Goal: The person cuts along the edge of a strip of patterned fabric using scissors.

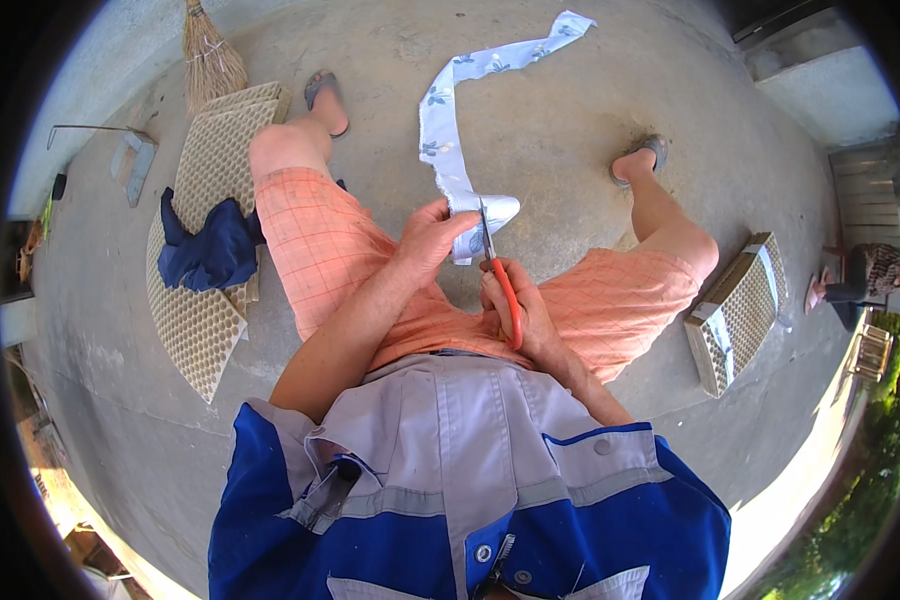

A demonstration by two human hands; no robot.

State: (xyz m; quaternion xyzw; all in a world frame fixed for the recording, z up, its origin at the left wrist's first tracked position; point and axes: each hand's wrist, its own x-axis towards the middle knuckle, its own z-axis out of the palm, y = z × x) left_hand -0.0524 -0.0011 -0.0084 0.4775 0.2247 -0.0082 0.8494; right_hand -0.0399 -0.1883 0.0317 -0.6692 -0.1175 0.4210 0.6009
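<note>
A long strip of pale blue cloth with a leaf print (441, 120) trails over the concrete floor, and its near end is folded between my hands. My left hand (431, 240) pinches that end between thumb and fingers. In my right hand (521, 304) are scissors with red handles (508, 300); their blades point away from me and lie at the cloth, close to my left thumb. Whether the blades are parted is hard to tell. A loop of the cloth sticks out to the right of the blades.
Honeycomb-patterned panels (221, 157) lie at left under a dark blue cloth (210, 251), near a straw broom (211, 64) and a metal frame (131, 165). A bundle of similar panels tied with cloth strips (739, 315) lies at right. Another person (862, 277) sits at the far right.
</note>
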